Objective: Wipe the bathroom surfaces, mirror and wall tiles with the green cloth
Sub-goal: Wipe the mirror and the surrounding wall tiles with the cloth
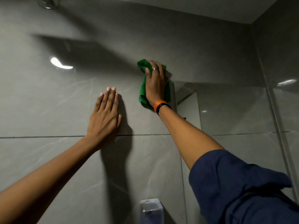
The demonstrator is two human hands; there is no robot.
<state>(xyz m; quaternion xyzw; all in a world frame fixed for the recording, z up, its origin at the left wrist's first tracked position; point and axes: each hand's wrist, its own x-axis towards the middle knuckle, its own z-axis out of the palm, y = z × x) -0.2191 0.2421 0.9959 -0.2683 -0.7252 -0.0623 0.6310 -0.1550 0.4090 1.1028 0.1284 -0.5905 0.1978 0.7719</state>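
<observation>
Broadly, the grey glossy wall tiles (pixel 48 102) fill the view, and their slick sheen is the main hazard: a person leaning in with both arms raised could slide if either palm slips. Right of them stands what looks like a glass partition (pixel 234 107), its edge just beside the wiping hand; a wide stroke could knock knuckles against it. Next, the left hand (pixel 105 117) lies flat on the tile, fingers pressed together, bracing across a grout line (pixel 40 136). Above and to its right, the right hand (pixel 155 84) presses the green cloth (pixel 142 92) flat against the wall with fingers spread over it. Loose folds hang below the palm, so the cloth could bunch or drop mid-stroke.
</observation>
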